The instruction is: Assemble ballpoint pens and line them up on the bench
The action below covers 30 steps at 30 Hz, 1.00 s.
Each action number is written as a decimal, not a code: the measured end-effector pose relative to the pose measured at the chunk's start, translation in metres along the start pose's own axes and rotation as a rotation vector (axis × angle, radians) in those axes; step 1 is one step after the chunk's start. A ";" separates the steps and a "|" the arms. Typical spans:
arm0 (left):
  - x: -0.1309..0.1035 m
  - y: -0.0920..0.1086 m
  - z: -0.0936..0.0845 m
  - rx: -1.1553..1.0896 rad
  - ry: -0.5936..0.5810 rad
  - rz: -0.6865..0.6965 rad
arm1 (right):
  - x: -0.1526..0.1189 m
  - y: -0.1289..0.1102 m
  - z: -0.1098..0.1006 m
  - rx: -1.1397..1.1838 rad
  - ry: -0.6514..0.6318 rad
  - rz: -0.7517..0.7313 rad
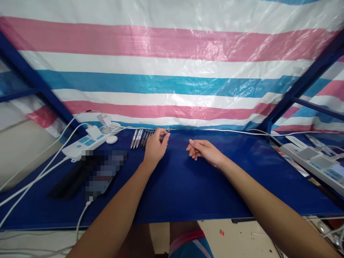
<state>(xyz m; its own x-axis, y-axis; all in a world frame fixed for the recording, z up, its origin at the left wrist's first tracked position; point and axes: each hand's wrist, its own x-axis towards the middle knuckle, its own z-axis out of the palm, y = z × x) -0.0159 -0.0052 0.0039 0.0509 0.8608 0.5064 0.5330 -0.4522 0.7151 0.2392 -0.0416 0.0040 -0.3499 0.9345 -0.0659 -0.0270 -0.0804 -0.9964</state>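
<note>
My left hand [157, 145] is over the back of the blue desk, thumb and fingers pinched on a pen [169, 129]. Only the pen's dark end shows above the fingertips; the hand covers the rest. Just left of that hand lies a row of pens, with several white and grey pens [136, 139] at its left end and several dark pens [145, 138] beside them, partly behind the hand. My right hand [201, 149] hovers to the right over the desk, fingers loosely curled and thumb against the index finger. Nothing shows in it.
A white power strip [83, 143] with plugs and cables stands at the left, a round white disc [111, 139] beside it. A blurred-out phone-like device [107, 172] lies on the desk [188, 193]. Blue frame posts [292, 93] flank a striped sheet [172, 64]. Another power strip [314, 165] sits right.
</note>
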 end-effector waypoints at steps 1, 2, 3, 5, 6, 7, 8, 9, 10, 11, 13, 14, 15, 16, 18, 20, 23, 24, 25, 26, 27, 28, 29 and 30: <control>0.000 -0.003 -0.001 0.075 0.006 0.032 | 0.000 0.000 0.000 -0.005 -0.006 0.002; 0.001 -0.006 -0.001 0.142 0.003 0.057 | 0.000 0.001 0.000 -0.009 -0.012 0.003; 0.002 -0.009 -0.002 0.205 -0.007 0.075 | 0.001 0.001 0.000 -0.011 -0.015 0.003; 0.003 -0.016 -0.001 0.323 -0.036 0.080 | 0.001 0.001 0.000 -0.010 -0.016 0.003; 0.004 -0.020 -0.001 0.375 -0.054 0.070 | 0.001 0.001 -0.001 -0.009 -0.016 0.003; 0.005 -0.023 0.000 0.423 -0.073 0.059 | 0.001 0.001 -0.001 -0.009 -0.016 0.002; 0.005 -0.026 0.000 0.464 -0.096 0.051 | 0.000 0.001 -0.001 -0.009 -0.018 0.001; 0.006 -0.029 0.000 0.498 -0.120 0.048 | 0.000 0.001 -0.001 -0.010 -0.019 0.001; 0.008 -0.031 0.000 0.528 -0.139 0.045 | 0.000 0.001 -0.001 -0.011 -0.019 0.000; 0.009 -0.032 -0.001 0.555 -0.152 0.040 | 0.000 0.001 -0.001 -0.012 -0.019 0.000; 0.011 -0.033 -0.002 0.608 -0.156 0.021 | 0.000 0.001 -0.001 -0.015 -0.018 0.000; 0.013 -0.032 -0.003 0.634 -0.147 0.010 | 0.000 0.001 -0.001 -0.018 -0.017 0.000; 0.014 -0.031 -0.005 0.658 -0.132 0.001 | 0.000 0.001 -0.001 -0.022 -0.019 0.000; 0.015 -0.030 -0.006 0.676 -0.114 -0.005 | 0.000 0.001 -0.001 -0.025 -0.021 0.001; 0.016 -0.028 -0.011 0.691 -0.075 -0.018 | 0.000 0.001 0.000 -0.027 -0.027 0.003; 0.016 -0.027 -0.019 0.697 -0.034 -0.047 | -0.001 0.000 0.000 -0.026 -0.032 0.001; 0.015 -0.033 -0.031 0.775 0.031 -0.154 | -0.002 -0.002 0.000 -0.029 -0.034 -0.007; 0.014 -0.037 -0.035 0.820 0.049 -0.217 | -0.002 -0.002 0.001 -0.032 -0.033 -0.009; 0.014 -0.041 -0.038 0.859 0.055 -0.287 | -0.002 -0.003 0.001 -0.037 -0.032 -0.009; 0.013 -0.044 -0.041 0.887 0.052 -0.353 | -0.003 -0.003 0.001 -0.041 -0.031 -0.008; 0.012 -0.047 -0.043 0.898 0.029 -0.404 | -0.003 -0.003 0.001 -0.046 -0.030 -0.006; 0.012 -0.049 -0.045 0.896 0.003 -0.439 | -0.002 -0.003 0.000 -0.050 -0.028 -0.004; 0.012 -0.051 -0.046 0.889 -0.021 -0.456 | -0.002 -0.002 0.000 -0.054 -0.028 -0.002; 0.012 -0.052 -0.047 0.880 -0.038 -0.459 | -0.002 -0.002 0.000 -0.058 -0.029 -0.001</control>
<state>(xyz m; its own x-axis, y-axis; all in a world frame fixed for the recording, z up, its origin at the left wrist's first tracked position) -0.0826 0.0175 -0.0041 -0.2986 0.9230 0.2426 0.9439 0.2481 0.2180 0.2402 -0.0429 0.0057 -0.3768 0.9241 -0.0640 0.0268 -0.0582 -0.9979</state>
